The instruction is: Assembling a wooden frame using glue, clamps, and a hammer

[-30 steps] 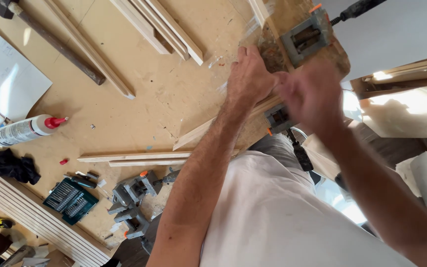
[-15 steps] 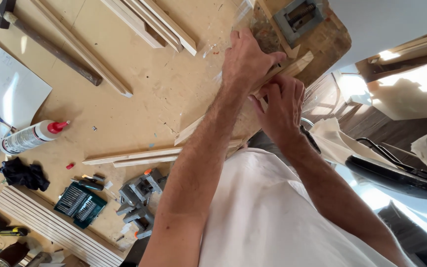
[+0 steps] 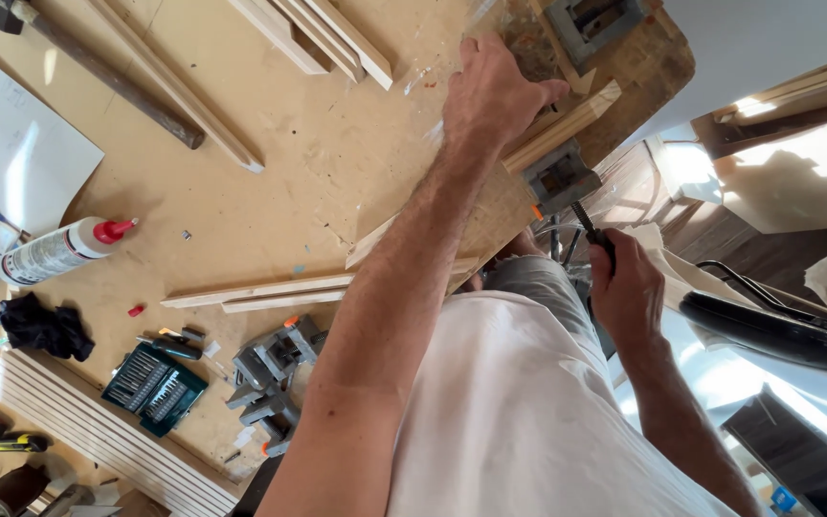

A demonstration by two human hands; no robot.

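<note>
A pale, square-edged strip of wood is pressed flat against the worn corner of the light brown wooden table by the left hand, whose grip is spread open over the strip rather than closed round it. The right hand is held below the table edge, its grip wrapped tight around the black handle of a grey metal screw clamp, whose head sits just beside the near end of the strip. A second grey clamp block is seen at the far corner.

The strip overhangs the edge (only the palm keeps it down), so it could pivot or slide if the pressure is eased while the handle is worked; the clamp could also bite off-square and mark the soft wood. Whether the clamp's pad already touches the strip cannot be told, since the forearm hides part of it.

Elsewhere on the table one white glue bottle with a red cap is counted, one green case of screwdriver bits, one black crumpled cloth, one cluster of small grey corner clamps, and two thin mitred strips lying side by side. About three white mouldings are stacked at the top edge, and one white sheet of paper lies at the left.
</note>
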